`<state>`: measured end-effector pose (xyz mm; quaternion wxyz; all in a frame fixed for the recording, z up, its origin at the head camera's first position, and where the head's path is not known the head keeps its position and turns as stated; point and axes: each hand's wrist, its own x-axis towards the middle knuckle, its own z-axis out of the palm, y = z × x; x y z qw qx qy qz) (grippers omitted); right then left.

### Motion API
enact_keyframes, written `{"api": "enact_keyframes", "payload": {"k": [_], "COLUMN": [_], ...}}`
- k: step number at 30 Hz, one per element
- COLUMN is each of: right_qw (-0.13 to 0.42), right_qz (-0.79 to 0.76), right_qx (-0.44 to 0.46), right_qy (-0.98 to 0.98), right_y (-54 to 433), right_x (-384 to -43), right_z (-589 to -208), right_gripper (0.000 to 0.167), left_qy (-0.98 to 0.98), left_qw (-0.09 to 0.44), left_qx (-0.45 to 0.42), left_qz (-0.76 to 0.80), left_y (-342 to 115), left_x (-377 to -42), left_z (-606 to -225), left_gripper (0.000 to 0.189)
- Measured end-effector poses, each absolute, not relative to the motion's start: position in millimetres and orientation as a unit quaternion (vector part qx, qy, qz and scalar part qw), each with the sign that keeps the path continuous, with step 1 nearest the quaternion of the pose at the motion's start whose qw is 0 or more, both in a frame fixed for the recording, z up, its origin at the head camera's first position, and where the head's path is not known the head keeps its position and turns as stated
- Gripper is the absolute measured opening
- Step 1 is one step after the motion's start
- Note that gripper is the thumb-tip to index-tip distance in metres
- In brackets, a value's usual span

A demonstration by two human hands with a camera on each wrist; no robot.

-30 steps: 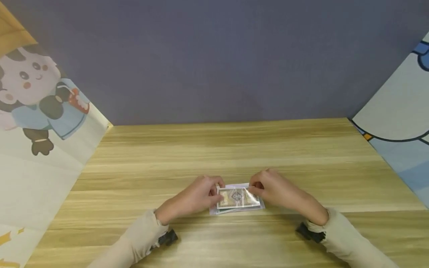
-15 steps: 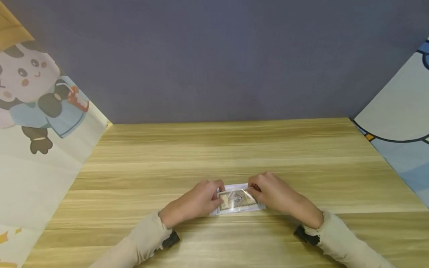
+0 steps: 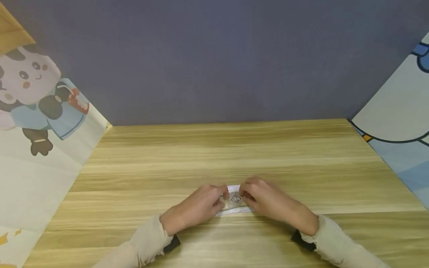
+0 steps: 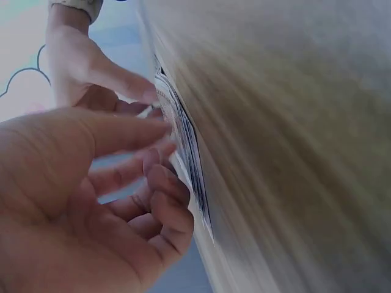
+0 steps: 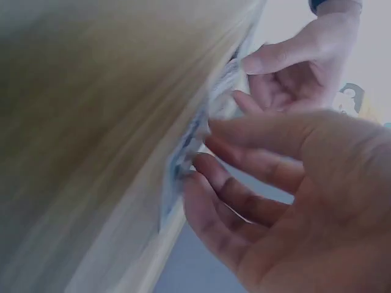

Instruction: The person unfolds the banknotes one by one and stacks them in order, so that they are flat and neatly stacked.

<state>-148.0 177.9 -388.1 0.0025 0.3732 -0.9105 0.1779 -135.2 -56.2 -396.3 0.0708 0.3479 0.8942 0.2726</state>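
A small flat stack of banknotes (image 3: 235, 199) lies on the wooden table, near the middle of the head view. Its top note is tan with a dark diamond mark, and white edges show above and below it. The layered edges of the banknotes (image 4: 192, 143) appear in the left wrist view. My left hand (image 3: 199, 204) pinches the left end with thumb and curled fingers. At the right end, my right hand (image 3: 269, 199) does the same, close to the left. Both ends of the stack are hidden by the fingers.
The wood-grain table (image 3: 214, 152) extends around both hands. A dark grey panel (image 3: 218, 67) rises behind it. Cartoon-printed panels stand at the left (image 3: 50, 104) and right (image 3: 399, 104).
Both hands have moved inward along the banknotes, the right one more, and a little toward the near side. They now cover more of the top note. The shiny glare on it has faded.
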Motion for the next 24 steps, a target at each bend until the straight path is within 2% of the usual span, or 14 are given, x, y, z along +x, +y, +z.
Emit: {"api": "enact_keyframes", "payload": {"k": [2,7,13,20,24], "right_qw": [-0.02,-0.06,-0.032,-0.018,-0.025], "right_qz": [0.172,0.148,0.136,0.134,0.141], "right_qx": [0.385,0.394,0.421,0.411,0.396], "right_qy": [-0.906,-0.905,-0.896,-0.902,-0.907], "right_y": [178,180,178,176,175], "right_x": [-145,-138,-138,-136,-134], "right_z": [-386,-379,-379,-380,-380], "right_gripper": [0.019,0.037,0.034,0.031,0.032], "left_qy": [0.892,0.892,0.893,0.888,0.886], "left_qw": [0.061,0.025,-0.02,0.016,0.029], "left_qx": [0.368,0.403,0.416,0.418,0.418], "left_qz": [0.255,0.205,0.17,0.19,0.197], "left_y": [-56,-57,-60,-61,-61], "left_x": [-134,-129,-131,-132,-132], "left_z": [-397,-397,-393,-393,-391], "left_gripper": [0.016,0.032,0.031,0.022,0.024]}}
